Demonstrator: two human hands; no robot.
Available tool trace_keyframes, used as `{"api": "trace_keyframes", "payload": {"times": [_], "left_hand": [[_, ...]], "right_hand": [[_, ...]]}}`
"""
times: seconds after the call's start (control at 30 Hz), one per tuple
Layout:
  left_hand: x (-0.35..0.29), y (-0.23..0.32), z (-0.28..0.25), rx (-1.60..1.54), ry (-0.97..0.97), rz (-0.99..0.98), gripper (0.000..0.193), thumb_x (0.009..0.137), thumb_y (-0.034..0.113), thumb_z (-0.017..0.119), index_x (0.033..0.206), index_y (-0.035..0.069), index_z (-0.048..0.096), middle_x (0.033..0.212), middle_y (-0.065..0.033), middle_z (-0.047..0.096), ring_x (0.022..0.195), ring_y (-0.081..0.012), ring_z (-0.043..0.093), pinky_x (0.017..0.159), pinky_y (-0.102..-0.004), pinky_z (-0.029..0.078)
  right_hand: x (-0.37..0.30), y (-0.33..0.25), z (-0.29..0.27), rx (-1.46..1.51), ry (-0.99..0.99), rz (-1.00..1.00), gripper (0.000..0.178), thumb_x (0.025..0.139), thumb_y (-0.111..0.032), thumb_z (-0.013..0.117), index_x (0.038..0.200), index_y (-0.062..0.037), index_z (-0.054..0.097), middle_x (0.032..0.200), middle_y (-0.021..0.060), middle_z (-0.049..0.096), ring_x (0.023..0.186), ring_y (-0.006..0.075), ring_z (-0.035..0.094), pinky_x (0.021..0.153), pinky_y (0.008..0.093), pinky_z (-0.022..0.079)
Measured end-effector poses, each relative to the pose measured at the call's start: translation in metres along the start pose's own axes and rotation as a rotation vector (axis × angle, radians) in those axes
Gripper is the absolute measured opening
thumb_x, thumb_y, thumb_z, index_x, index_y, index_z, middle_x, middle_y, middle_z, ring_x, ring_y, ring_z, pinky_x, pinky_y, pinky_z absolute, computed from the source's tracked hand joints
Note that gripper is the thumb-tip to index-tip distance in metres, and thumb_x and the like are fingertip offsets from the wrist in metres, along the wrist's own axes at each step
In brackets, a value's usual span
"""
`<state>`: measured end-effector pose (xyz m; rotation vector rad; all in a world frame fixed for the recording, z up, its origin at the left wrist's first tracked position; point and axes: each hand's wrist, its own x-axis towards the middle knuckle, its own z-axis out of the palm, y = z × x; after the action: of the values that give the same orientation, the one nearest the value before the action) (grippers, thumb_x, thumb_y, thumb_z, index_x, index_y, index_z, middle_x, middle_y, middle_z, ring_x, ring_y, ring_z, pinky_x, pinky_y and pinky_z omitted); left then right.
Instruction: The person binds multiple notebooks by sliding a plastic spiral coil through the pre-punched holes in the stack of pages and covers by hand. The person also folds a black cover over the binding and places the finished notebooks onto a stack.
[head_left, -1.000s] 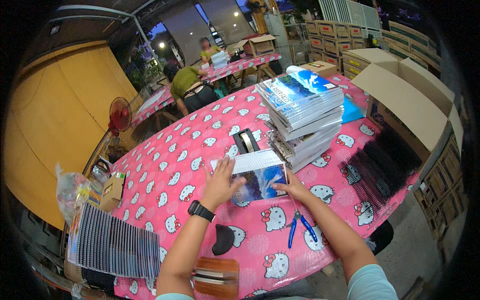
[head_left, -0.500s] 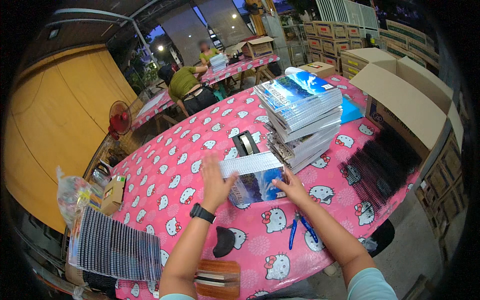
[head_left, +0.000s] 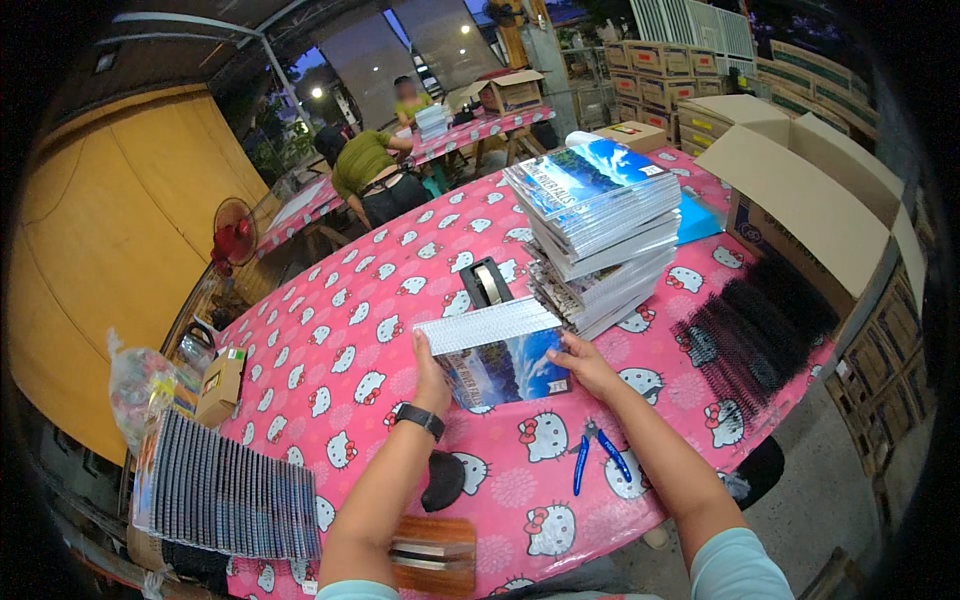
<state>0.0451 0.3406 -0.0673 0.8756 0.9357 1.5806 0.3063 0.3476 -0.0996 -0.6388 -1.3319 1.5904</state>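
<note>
Between my two hands is a thick stack of booklets [head_left: 505,370] with a blue-sky landscape cover and a white edge facing away from me. My left hand [head_left: 431,378] is closed round its left end. At the right end, my right hand [head_left: 588,366] grips it with the thumb on the cover. Just beyond stands a black tape dispenser [head_left: 486,283], beside a tall pile of similar booklets [head_left: 598,215]. Blue-handled cutters [head_left: 600,455] lie open near my right forearm. By my left wrist are a dark curved piece [head_left: 443,481] and a brown wooden block [head_left: 440,555].
Many black spiral coils [head_left: 755,325] lie at the right, before an open carton [head_left: 810,190]. Spiral-bound booklets [head_left: 230,485] line the left front corner, near a small box [head_left: 221,387] and plastic bag [head_left: 145,385]. Two people [head_left: 370,170] are at a far table.
My left hand, spread over the stack's left edge before, now wraps round that end. The stack has shifted slightly left, and my right hand keeps its grip.
</note>
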Motion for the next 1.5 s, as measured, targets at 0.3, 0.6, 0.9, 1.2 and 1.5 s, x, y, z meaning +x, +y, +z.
{"api": "trace_keyframes", "payload": {"times": [0.3, 0.6, 0.9, 1.2, 1.5], "left_hand": [[0.006, 0.065, 0.023, 0.657, 0.427, 0.578, 0.056, 0.091, 0.04, 0.044, 0.131, 0.002, 0.035, 0.131, -0.0133, 0.038, 0.123, -0.0252, 0.034, 0.103, -0.0361, 0.027], [0.007, 0.09, 0.176, 0.384, -0.278, 0.118, 0.066, 0.086, 0.052, 0.047, 0.136, 0.012, 0.03, 0.14, -0.0104, 0.03, 0.128, -0.0284, 0.028, 0.101, -0.049, 0.025], [0.056, 0.089, 0.182, 0.11, -0.298, -0.054, 0.048, 0.087, 0.042, 0.047, 0.125, 0.012, 0.047, 0.118, -0.0086, 0.054, 0.104, -0.0241, 0.054, 0.088, -0.0453, 0.041], [-0.017, 0.125, 0.126, 0.316, -0.57, -0.356, 0.044, 0.078, 0.017, 0.06, 0.118, 0.002, 0.05, 0.107, -0.0067, 0.06, 0.097, -0.0196, 0.058, 0.084, -0.0388, 0.046], [-0.087, 0.088, 0.004, 0.805, -0.414, -0.149, 0.074, 0.052, -0.014, 0.07, 0.12, 0.003, 0.045, 0.109, -0.005, 0.057, 0.102, -0.0163, 0.053, 0.086, -0.033, 0.046]], "right_hand": [[-0.025, -0.086, -0.044, -0.485, 0.505, -0.442, 0.02, 0.076, -0.002, 0.051, 0.094, -0.0004, 0.06, 0.091, 0.0047, 0.062, 0.083, 0.0121, 0.055, 0.071, 0.0248, 0.044], [0.047, -0.182, -0.173, -0.757, 0.857, -0.432, 0.052, 0.071, -0.014, 0.057, 0.121, 0.0006, 0.05, 0.118, 0.019, 0.056, 0.099, 0.0317, 0.057, 0.088, 0.0347, 0.043], [-0.034, -0.152, -0.047, -0.915, 0.685, -0.532, 0.047, 0.072, -0.018, 0.059, 0.117, -0.0046, 0.053, 0.105, 0.0106, 0.054, 0.098, 0.027, 0.05, 0.083, 0.0386, 0.043], [-0.063, -0.174, -0.028, 0.206, 0.351, 0.015, 0.047, 0.08, -0.028, 0.064, 0.115, -0.0003, 0.048, 0.099, 0.0109, 0.057, 0.086, 0.0194, 0.058, 0.072, 0.0318, 0.049], [-0.071, -0.076, 0.034, -0.207, -0.023, -0.276, 0.089, 0.063, -0.004, 0.078, 0.134, -0.0051, 0.024, 0.125, 0.009, 0.043, 0.115, 0.0189, 0.044, 0.099, 0.0336, 0.033]]}}
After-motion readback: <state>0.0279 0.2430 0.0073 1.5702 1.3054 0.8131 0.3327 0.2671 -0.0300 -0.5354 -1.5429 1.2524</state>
